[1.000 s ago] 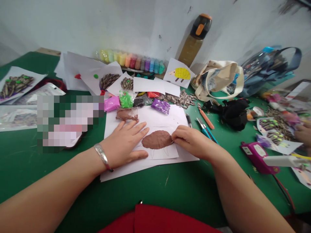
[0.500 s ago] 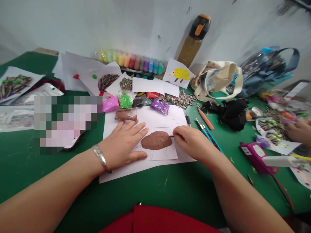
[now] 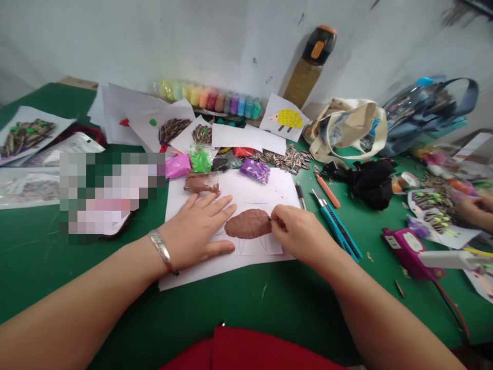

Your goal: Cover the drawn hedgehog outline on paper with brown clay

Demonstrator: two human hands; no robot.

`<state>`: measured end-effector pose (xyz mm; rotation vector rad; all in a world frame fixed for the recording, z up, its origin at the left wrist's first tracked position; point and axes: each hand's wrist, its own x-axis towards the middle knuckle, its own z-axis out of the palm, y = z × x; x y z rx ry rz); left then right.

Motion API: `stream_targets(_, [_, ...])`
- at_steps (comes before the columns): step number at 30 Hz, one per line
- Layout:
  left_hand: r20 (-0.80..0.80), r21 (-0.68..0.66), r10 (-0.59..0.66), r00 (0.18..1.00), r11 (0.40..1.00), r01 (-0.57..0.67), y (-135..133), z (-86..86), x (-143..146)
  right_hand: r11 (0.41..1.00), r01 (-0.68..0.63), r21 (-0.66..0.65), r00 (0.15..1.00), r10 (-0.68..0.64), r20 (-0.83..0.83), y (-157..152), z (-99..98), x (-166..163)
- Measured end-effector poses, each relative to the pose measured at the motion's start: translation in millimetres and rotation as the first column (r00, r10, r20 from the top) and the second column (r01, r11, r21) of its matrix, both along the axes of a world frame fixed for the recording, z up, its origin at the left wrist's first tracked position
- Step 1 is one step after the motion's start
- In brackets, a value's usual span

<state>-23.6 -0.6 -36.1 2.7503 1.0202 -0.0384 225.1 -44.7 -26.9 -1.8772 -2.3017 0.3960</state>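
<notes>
Far left, a seed-covered sheet is lying on the green bench. Pixelation is masking whatever is sitting to its right.

Left hand: resting palm down, fingers spread, on the white paper, holding nothing. Its fingertips are pointing at a brown clay packet; touching or merely close, I cannot tell.

Middle: the brown clay shape, a flattened oval, is lying on a smaller drawing sheet between the two hands. Pencil lines are showing below it. A purple packet is lying beyond.

Right hand: thumb and fingertips are pressing together at the oval's right end. The fingers are hiding what, if anything, they are pinching; cannot tell.

Step in hand, as I am judging it: the right edge is being worked while the left hand is steadying the paper. A next move there would be calling for a light, exact touch along the outline, sheet kept still.

Further right, a pen, an orange-handled tool and blue-handled tools are lying near. Far right, another person's hand is hovering by more seeds.
</notes>
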Motion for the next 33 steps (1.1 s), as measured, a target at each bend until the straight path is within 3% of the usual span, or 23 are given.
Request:
stream_targets(5, [0.004, -0.001, -0.003, 1.000, 1.000, 0.003, 0.2, -0.3, -0.3, 0.998, 0.052, 0.027, 0.998, -0.051, -0.023, 4.3, -4.8, 3.6])
stream_targets(22, [0.022, -0.002, 0.005, 1.000, 1.000, -0.005, 0.1, -1.4, -0.4, 0.998, 0.044, 0.050, 0.990, -0.037, -0.137, 12.8, -12.4, 7.3])
stream_targets(27, [0.018, 0.007, 0.000, 1.000, 1.000, -0.001, 0.2, -1.4, -0.2, 0.999, -0.048, 0.024, 0.983, 0.051, -0.174, 15.2, -12.7, 7.5])
stream_targets(31, [0.002, 0.004, 0.000, 1.000, 1.000, 0.000, 0.4, -0.4, 0.0, 0.999, 0.007, 0.047, 0.982, 0.002, -0.187, 17.9, -12.7, 6.5])
stream_targets(33, [0.008, 0.005, 0.003, 1.000, 1.000, -0.003, 0.1, -0.4, 0.0, 0.998, -0.028, 0.053, 0.982, 0.038, -0.184, 19.2, -13.0, 6.5])
